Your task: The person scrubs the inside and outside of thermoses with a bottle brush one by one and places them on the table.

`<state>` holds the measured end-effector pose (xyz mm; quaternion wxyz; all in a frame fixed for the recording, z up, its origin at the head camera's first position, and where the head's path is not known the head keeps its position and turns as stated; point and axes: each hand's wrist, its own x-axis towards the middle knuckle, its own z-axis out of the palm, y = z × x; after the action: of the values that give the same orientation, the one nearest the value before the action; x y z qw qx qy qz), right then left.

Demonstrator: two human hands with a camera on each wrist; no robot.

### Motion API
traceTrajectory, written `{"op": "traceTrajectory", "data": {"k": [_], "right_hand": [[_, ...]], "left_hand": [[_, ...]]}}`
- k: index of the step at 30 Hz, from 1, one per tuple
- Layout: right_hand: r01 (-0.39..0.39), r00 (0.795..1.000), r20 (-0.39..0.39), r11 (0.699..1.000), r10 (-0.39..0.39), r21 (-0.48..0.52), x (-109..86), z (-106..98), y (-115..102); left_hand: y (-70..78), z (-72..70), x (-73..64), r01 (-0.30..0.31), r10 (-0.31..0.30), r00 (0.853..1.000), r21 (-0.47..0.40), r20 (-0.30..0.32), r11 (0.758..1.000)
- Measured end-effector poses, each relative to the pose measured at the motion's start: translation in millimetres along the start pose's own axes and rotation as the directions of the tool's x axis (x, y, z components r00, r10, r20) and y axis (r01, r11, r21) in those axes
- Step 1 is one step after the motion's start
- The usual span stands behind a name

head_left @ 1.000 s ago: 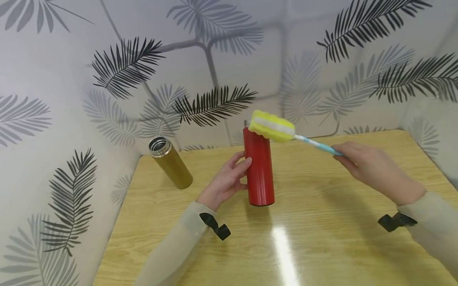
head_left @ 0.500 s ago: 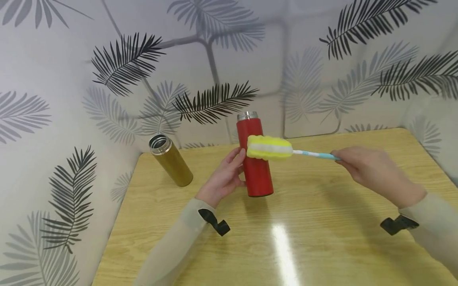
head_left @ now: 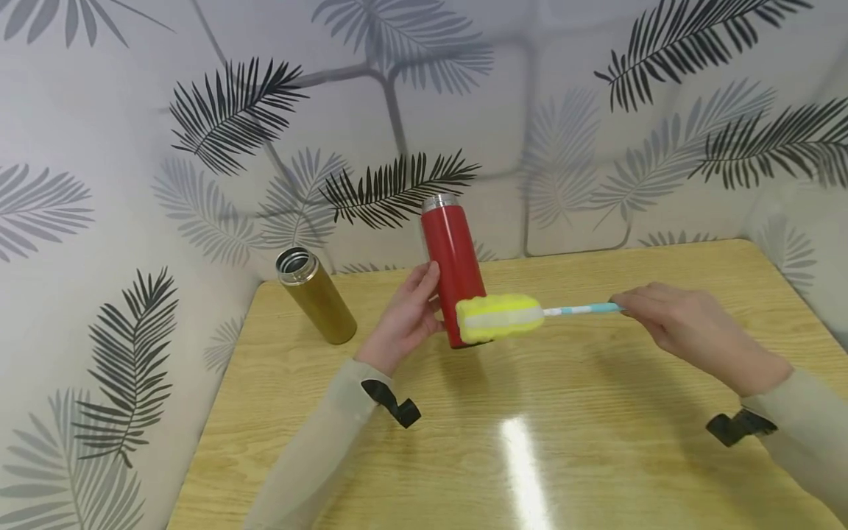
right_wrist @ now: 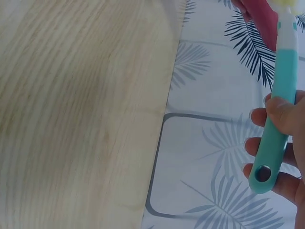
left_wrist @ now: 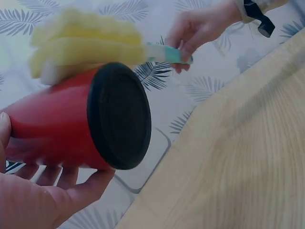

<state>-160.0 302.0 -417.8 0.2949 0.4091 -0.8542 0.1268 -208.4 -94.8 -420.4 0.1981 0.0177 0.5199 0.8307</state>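
My left hand (head_left: 405, 318) grips a red thermos bottle (head_left: 453, 250) round its side, tilted, with its silver neck at the top and no lid on it. Its black base (left_wrist: 121, 117) faces the left wrist camera, held off the table. In my right hand (head_left: 689, 324) is a bottle brush, its turquoise handle (right_wrist: 279, 105) pinched between thumb and fingers. The yellow and white sponge head (head_left: 503, 318) lies across the bottle's lower part in the head view; in the left wrist view it lies along the bottle's side.
A gold thermos bottle (head_left: 319, 302), mouth uncovered, stands at the left back of the wooden table (head_left: 596, 442). Behind the table rises a wall (head_left: 464, 132) with a leaf pattern. Black straps sit on both sleeves.
The sponge head has moved down the red bottle from its neck to near its base. The bottle has shifted up and left, tilting more. The gold bottle has stayed put.
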Motion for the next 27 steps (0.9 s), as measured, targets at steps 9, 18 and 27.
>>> {"op": "traceTrajectory", "data": {"k": [9,18,27], "right_hand": [[-0.126,0.987,-0.110,0.990,0.120,-0.056,18.7,-1,8],[-0.165,0.978,-0.133,0.985,0.158,-0.041,23.0,2,6],[-0.097,0.992,-0.082,0.995,0.097,0.004,18.9,9,-2]], "left_hand": [[-12.8,4.6,-5.7,0.054,-0.053,0.990,-0.004,0.133,0.999],[-13.4,11.6,-12.1,0.035,-0.032,0.976,-0.007,0.216,0.999],[-11.1,5.3,-7.1,0.016,-0.018,0.993,0.025,0.114,1.000]]}}
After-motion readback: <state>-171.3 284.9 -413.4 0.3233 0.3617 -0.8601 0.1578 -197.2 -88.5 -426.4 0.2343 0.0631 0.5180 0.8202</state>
